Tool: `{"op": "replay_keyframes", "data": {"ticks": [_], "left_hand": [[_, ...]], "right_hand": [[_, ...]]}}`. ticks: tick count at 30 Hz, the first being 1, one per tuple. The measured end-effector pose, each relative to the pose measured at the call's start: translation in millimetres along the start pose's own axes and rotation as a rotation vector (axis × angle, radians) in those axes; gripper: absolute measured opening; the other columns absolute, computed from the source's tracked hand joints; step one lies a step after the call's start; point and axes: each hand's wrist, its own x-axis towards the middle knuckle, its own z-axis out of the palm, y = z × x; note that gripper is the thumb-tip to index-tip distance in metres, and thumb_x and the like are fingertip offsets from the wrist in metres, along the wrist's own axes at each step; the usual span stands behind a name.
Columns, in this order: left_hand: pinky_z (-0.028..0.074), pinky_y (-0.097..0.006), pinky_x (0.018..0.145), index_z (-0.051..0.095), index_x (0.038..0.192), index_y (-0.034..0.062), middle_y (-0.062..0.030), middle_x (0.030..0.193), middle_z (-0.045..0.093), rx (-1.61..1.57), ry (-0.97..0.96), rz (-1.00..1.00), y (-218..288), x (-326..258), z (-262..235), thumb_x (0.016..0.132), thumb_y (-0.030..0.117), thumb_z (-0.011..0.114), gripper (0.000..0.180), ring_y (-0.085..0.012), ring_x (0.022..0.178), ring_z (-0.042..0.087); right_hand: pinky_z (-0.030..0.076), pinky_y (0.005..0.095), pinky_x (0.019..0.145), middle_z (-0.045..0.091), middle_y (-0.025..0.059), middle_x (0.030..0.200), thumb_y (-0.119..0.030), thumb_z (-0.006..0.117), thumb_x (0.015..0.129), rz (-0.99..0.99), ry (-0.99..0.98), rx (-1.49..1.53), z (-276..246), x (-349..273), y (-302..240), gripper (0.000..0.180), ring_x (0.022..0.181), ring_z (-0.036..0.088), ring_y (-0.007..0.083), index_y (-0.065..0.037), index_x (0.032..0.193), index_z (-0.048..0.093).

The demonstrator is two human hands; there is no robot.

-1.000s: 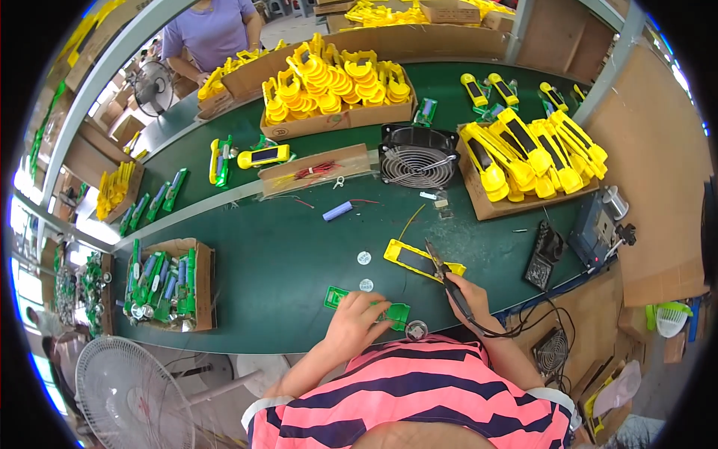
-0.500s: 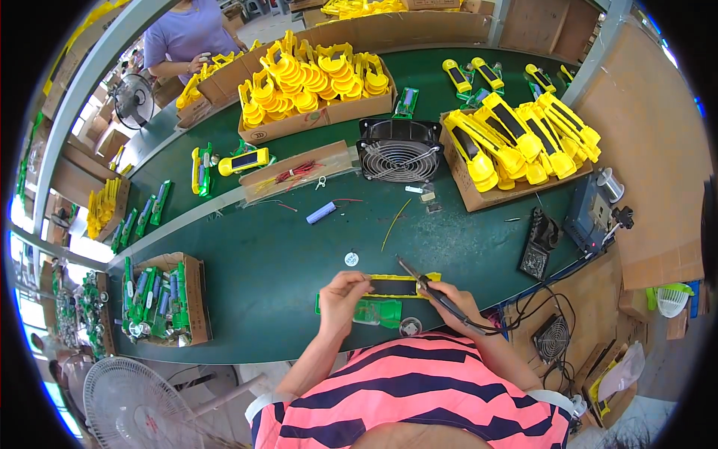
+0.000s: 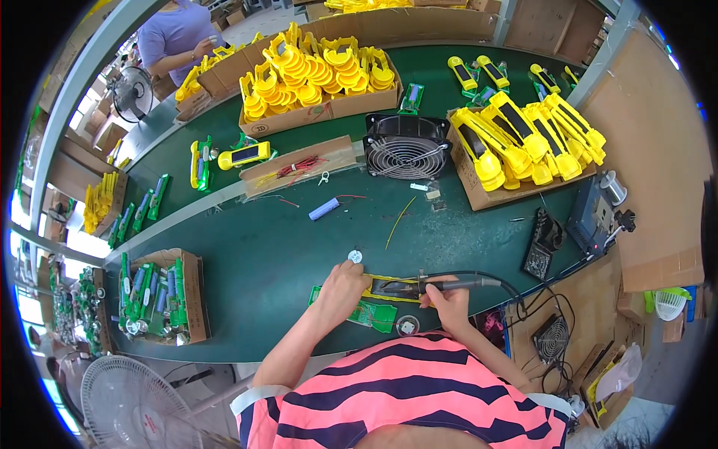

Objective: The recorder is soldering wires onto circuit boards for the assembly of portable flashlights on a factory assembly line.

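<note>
My left hand [image 3: 344, 290] is closed at the left end of a yellow plastic housing [image 3: 389, 298], and its fingers hide that end. A dark panel is set in the housing. My right hand [image 3: 450, 305] grips a soldering iron [image 3: 473, 282], whose tip points left over the panel; contact cannot be made out. Just beyond my left fingertips lies a small white disc [image 3: 355, 257]. Nearer to me, a green plastic part [image 3: 376, 316] rests on the table beside a round clear part [image 3: 407, 325].
A blue cylindrical cell [image 3: 324, 209] and a yellow wire [image 3: 400, 222] lie farther in. Behind them stands a black fan [image 3: 407, 146] near boxes of yellow housings [image 3: 520, 142]. A soldering station [image 3: 591, 213] is at right, a carton of green assemblies [image 3: 196, 299] at left.
The soldering iron has swung from pointing up and away to lying nearly level, tip leftward over the housing. My left hand has moved slightly farther in, toward the white disc.
</note>
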Motion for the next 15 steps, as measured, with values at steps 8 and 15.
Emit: {"op": "replay_keyframes", "data": {"ticks": [8,15], "left_hand": [[0.046,-0.035,0.066,0.057,0.071,0.0021,-0.0127,0.076,0.050,0.001,-0.029,-0.077,7.1,2.6,2.8,0.065,0.000,0.050,0.010,-0.0266,0.079,0.052],[0.046,-0.034,0.065,0.057,0.071,0.0016,-0.0127,0.076,0.050,0.023,-0.008,-0.081,7.5,2.6,7.1,0.065,0.000,0.050,0.009,-0.0260,0.078,0.052]], "right_hand": [[0.047,0.0241,0.047,0.057,0.0114,0.063,-0.003,0.054,0.079,0.109,-0.010,0.045,2.9,8.4,-0.8,0.011,0.050,0.055,0.0137,0.004,0.087,0.052],[0.045,0.0212,0.045,0.058,0.0108,0.065,-0.004,0.055,0.079,0.110,-0.014,-0.026,6.3,9.5,-0.6,0.011,0.050,0.054,0.0114,0.004,0.086,0.053]]}}
